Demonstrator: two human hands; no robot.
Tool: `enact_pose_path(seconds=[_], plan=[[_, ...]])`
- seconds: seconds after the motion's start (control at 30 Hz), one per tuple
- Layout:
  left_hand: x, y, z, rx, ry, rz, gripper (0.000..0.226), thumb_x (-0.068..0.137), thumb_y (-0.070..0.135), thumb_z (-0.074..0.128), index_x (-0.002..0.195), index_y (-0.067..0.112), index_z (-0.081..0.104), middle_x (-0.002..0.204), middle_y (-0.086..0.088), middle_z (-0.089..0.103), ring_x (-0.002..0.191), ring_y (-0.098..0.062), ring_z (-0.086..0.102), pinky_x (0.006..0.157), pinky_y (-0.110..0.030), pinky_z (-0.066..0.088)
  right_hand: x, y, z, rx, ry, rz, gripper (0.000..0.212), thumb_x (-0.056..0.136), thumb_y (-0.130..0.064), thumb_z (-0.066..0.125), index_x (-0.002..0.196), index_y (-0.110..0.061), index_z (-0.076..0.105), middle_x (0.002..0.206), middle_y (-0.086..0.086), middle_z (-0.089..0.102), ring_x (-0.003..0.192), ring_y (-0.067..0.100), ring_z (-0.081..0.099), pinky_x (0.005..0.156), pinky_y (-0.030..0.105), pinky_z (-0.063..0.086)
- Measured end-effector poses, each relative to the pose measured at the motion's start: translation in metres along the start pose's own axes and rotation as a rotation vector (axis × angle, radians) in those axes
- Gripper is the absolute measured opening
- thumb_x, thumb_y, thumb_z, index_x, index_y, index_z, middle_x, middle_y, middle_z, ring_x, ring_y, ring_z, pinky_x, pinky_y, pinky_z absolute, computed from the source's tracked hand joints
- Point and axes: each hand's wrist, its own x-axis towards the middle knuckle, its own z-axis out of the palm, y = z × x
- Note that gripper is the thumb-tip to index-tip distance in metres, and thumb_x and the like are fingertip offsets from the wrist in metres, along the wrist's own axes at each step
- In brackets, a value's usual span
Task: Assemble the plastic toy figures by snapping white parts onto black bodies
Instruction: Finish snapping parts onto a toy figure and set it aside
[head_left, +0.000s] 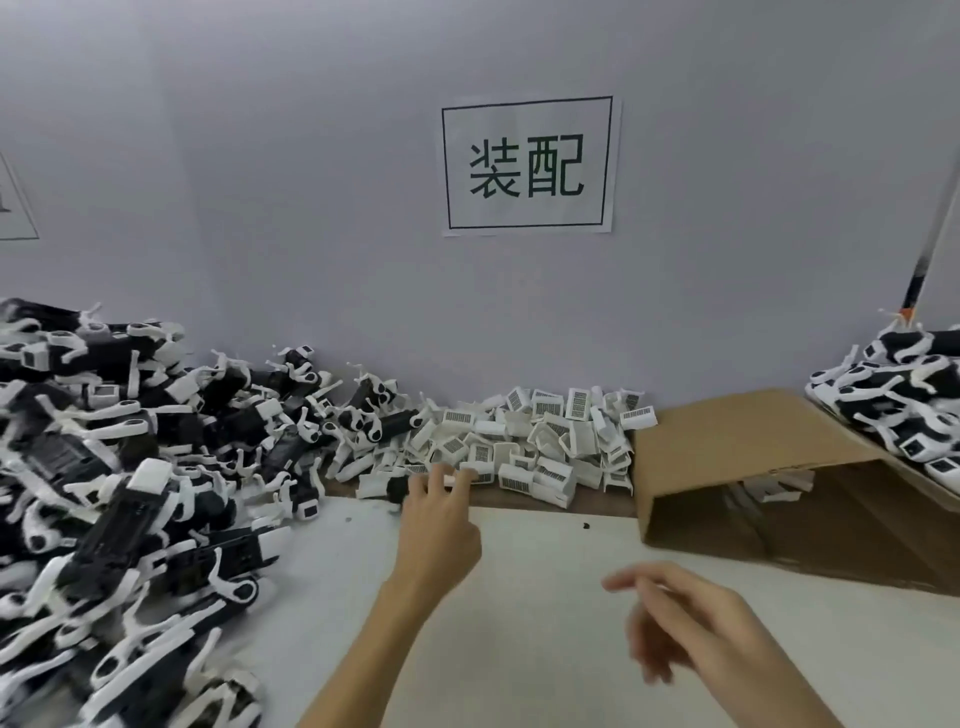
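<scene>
Nearest of all, the right hand (685, 618) hangs above the white tabletop (519, 597), blurred, fingers loose and spread, holding nothing. Ahead and to its left, the left hand (439, 525) stretches forward to the near edge of the heap of white parts (524, 441), which lies along the foot of the wall. Its fingers (441, 480) are at the front of that heap, touching or pinching a white piece; just beside them on the left sits a small dark piece (397, 488), and I cannot tell whether the hand has hold of either one.

Black bodies (119, 467), many already carrying white limbs, are piled high on the left side of the table, the pile running from the near corner back to the wall and meeting the white parts there. A cardboard box (737, 467) lies on its side to the right of the white parts, its open mouth facing the near side. More black-and-white figures (898, 395) are stacked at the far right, beyond the box. On the wall above the parts hangs a paper sign (527, 166).
</scene>
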Motion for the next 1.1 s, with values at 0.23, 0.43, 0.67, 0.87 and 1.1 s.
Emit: enact_pose_path(seconds=[0.23, 0.43, 0.67, 0.87, 1.1], plan=[[0.041, -0.041, 0.042, 0.41, -0.219, -0.049, 0.076, 0.098, 0.016, 0.062, 0.162, 0.037, 0.027, 0.165, -0.009, 0.028, 0.153, -0.039, 0.025, 0.117, -0.051, 0.034, 0.067, 0.031, 0.021, -0.132, 0.058, 0.038, 0.027, 0.111, -0.013, 0.046, 0.108, -0.014, 0.073, 0.076, 0.01, 0.072, 0.065, 0.022, 0.064, 0.058, 0.027, 0.047], [0.046, -0.054, 0.053, 0.349, -0.088, 0.028, 0.063, 0.1, 0.007, 0.052, 0.158, 0.032, 0.042, 0.145, -0.006, 0.052, 0.135, -0.034, 0.045, 0.101, -0.038, 0.049, 0.075, 0.051, 0.021, -0.076, 0.129, 0.079, 0.03, 0.111, -0.01, 0.045, 0.106, -0.012, 0.075, 0.073, 0.008, 0.071, 0.062, 0.024, 0.064, 0.057, 0.028, 0.047], [0.022, -0.029, 0.042, -0.035, 0.219, 0.188, 0.063, 0.07, -0.001, 0.088, 0.127, 0.019, 0.074, 0.107, -0.011, 0.072, 0.106, -0.039, 0.066, 0.066, -0.043, 0.061, 0.074, 0.052, 0.023, -0.04, 0.149, 0.09, 0.026, 0.11, -0.007, 0.047, 0.111, -0.007, 0.072, 0.072, 0.009, 0.069, 0.061, 0.022, 0.062, 0.054, 0.025, 0.046], [-0.008, 0.03, 0.022, -0.92, 0.262, 0.168, 0.06, 0.087, 0.019, 0.089, 0.14, 0.034, 0.066, 0.126, 0.011, 0.074, 0.114, -0.01, 0.071, 0.092, -0.02, 0.056, 0.081, 0.055, 0.025, 0.047, 0.294, 0.068, 0.033, 0.103, -0.013, 0.064, 0.133, -0.026, 0.06, 0.105, 0.008, 0.074, 0.093, 0.02, 0.073, 0.067, 0.028, 0.059], [-0.04, 0.064, 0.02, -1.855, -0.129, -0.214, 0.072, 0.086, 0.02, 0.092, 0.15, 0.025, 0.059, 0.14, -0.018, 0.069, 0.127, -0.037, 0.069, 0.102, -0.042, 0.06, 0.082, 0.059, 0.017, 0.229, 0.168, 0.022, 0.091, 0.062, -0.07, 0.089, 0.142, -0.038, 0.058, 0.125, -0.011, 0.074, 0.12, 0.01, 0.069, 0.11, 0.043, 0.051]])
